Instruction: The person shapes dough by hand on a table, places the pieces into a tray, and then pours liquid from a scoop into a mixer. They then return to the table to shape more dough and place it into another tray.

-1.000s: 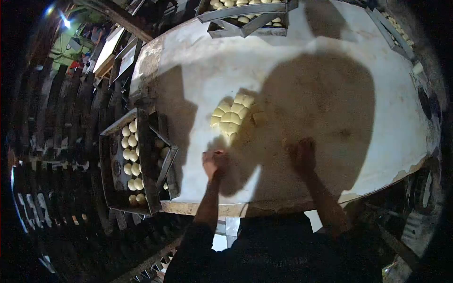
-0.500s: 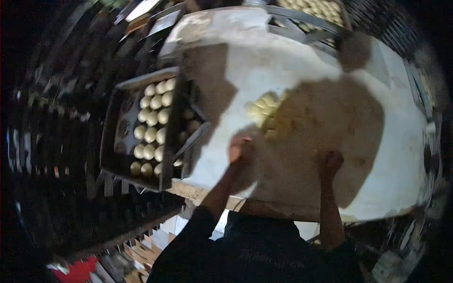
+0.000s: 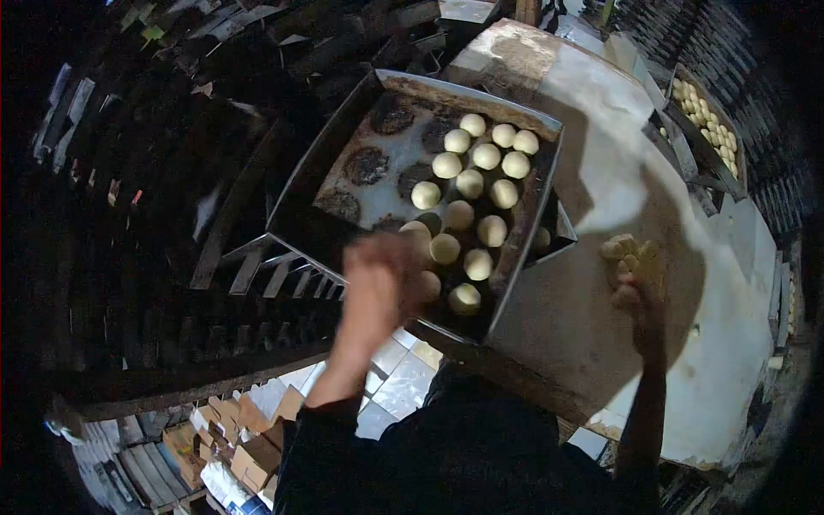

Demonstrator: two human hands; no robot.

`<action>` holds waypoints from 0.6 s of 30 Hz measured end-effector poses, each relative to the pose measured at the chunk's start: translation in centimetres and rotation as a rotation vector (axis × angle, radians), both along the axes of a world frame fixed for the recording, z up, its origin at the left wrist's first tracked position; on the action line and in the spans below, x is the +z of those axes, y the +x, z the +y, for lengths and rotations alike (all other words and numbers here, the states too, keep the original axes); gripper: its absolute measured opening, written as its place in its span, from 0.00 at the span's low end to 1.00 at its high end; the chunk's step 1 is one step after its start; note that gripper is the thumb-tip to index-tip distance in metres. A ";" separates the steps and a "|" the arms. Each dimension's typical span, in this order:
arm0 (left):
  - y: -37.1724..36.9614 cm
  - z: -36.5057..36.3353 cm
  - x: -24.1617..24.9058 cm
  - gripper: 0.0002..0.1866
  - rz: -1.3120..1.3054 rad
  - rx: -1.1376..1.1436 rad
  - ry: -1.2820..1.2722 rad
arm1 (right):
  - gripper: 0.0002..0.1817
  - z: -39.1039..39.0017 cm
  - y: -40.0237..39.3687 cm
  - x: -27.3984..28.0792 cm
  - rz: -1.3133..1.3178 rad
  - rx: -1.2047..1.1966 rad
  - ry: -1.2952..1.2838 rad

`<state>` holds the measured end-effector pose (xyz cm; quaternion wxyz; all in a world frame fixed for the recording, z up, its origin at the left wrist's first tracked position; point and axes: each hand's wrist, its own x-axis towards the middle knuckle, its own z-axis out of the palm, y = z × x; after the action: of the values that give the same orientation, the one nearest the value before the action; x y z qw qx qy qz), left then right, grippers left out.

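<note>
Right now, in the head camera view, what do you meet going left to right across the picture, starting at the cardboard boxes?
Cardboard boxes → left hand → baking tray of dough balls → right hand by the dough pile → far tray of dough balls.

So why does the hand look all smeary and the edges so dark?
Head view: the left hand is motion-blurred over the tray; the fisheye lens bends the table and blackens the corners; a big shadow darkens the right hand and the dough beside it.
</note>
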<state>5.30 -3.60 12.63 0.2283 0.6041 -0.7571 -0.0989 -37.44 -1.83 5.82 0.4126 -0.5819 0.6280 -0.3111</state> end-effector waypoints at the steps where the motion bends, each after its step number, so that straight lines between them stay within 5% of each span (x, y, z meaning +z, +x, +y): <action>1: 4.2 -1.8 -2.4 0.15 -0.051 0.037 -0.028 | 0.21 -2.5 5.6 2.1 -0.076 0.177 -0.076; 4: 8.3 -3.9 -3.9 0.14 -0.283 0.277 0.237 | 0.22 -7.3 20.6 5.8 -0.205 0.530 -0.452; 9: 9.4 -3.7 -4.7 0.16 -0.283 0.241 0.258 | 0.20 -14.7 33.6 1.8 0.249 0.965 -0.715; 10: 8.3 -4.0 -2.6 0.16 -0.330 0.243 0.493 | 0.20 -15.2 32.9 1.6 0.298 0.971 -0.764; 12: 6.7 -2.9 -3.7 0.20 -0.390 0.239 0.038 | 0.19 -14.7 30.5 1.8 0.394 0.944 -0.828; 13: 5.7 -2.5 -4.1 0.23 -0.411 0.213 -0.181 | 0.15 -14.1 28.0 2.3 0.194 0.761 -0.937; 14: 3.4 -2.9 -2.9 0.25 -0.287 0.285 0.054 | 0.14 -13.0 24.4 3.7 0.157 0.591 -0.865; 17: -7.9 0.3 2.4 0.27 0.188 0.105 -0.041 | 0.11 -9.1 11.1 1.6 0.068 -0.040 -0.728; 18: -11.2 1.3 1.6 0.23 0.319 -0.161 -0.150 | 0.10 -8.2 5.9 -1.2 0.137 -0.231 -0.842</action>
<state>-5.95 -2.29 14.21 0.3812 0.4996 -0.7623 -0.1549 -31.55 -10.06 4.63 0.0595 -0.6446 0.5334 -0.5445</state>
